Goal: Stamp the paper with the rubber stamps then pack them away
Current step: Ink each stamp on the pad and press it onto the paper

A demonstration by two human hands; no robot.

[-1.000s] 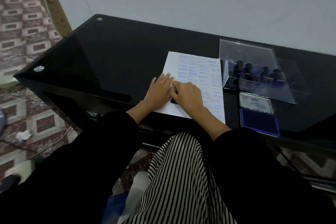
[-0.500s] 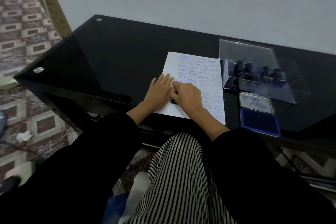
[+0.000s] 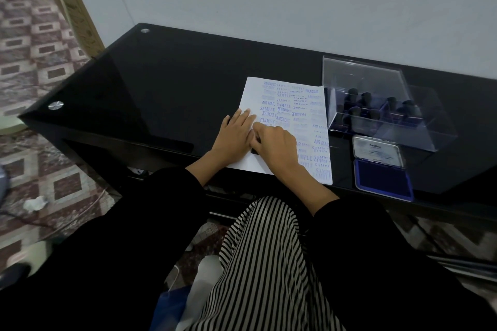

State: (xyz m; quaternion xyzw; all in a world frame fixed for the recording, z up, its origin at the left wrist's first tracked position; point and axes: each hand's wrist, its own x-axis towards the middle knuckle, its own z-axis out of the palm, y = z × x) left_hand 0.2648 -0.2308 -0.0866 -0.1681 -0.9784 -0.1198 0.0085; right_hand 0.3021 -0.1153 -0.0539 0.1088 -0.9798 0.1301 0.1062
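The right grip [image 3: 278, 149] curls over a stamp [image 3: 255, 151] on the paper [image 3: 309, 115]; the left grip [image 3: 235, 137] lies flat just beside it, at nine o'clock.

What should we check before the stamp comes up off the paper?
1. Paper held steady: the left hand lies flat on the paper. Ok.
2. Stamp held firmly: the right hand curls over the stamp. Ok.
3. Stamp sitting flat: hidden under the hand. Cannot tell.
4. Ink pad ready: its lid is open and the blue pad shows. Ok.
5. Box ready for packing: its lid is up, and the other stamps are inside. Ok.
6. Room for more prints: there is bare white near the paper's left edge. Ok.
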